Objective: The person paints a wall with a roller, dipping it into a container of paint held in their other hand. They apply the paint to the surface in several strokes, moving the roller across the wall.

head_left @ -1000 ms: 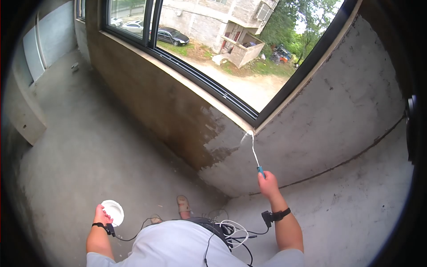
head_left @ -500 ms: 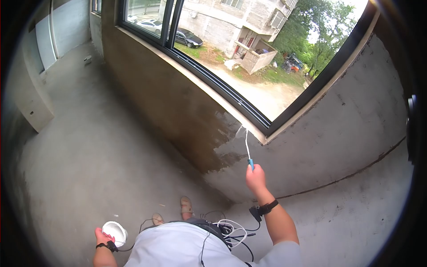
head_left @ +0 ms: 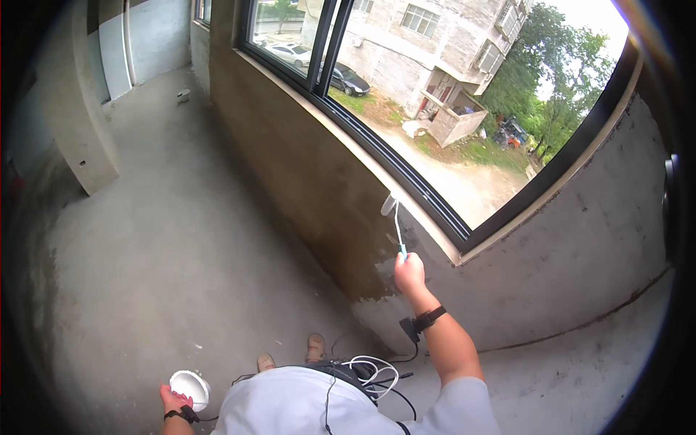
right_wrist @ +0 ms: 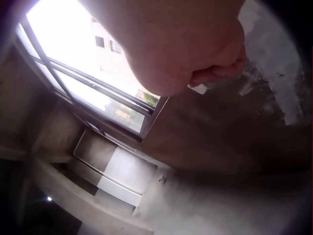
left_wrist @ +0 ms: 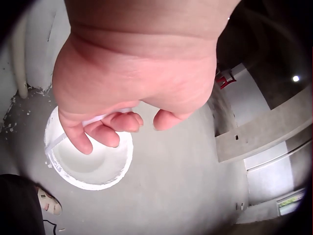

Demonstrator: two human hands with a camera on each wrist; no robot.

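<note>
In the head view my right hand (head_left: 410,272) grips the blue handle of a small paint roller (head_left: 389,205). Its white roller head meets the wall just under the window sill, at the edge of the dark, wet-looking area (head_left: 312,203). Seen from the right wrist, the fingers of that hand (right_wrist: 195,63) are curled and the roller is mostly hidden behind them. Low at the left, my left hand (head_left: 174,400) carries a white bucket (head_left: 206,395). The left wrist view shows its fingers hooked round the bucket's white strap handle (left_wrist: 55,144), with pale liquid inside.
A black-framed window (head_left: 406,174) runs along the wall above a pale sill (head_left: 355,154). Lighter grey wall (head_left: 435,297) lies to the right. Cables (head_left: 377,370) hang at the waist. A pillar (head_left: 90,152) stands on the concrete floor (head_left: 181,254) at left.
My right hand has drawn the roller leftward under the sill, away from the window's lower corner. The left hand with the bucket sits lower in the head view, which has itself turned left.
</note>
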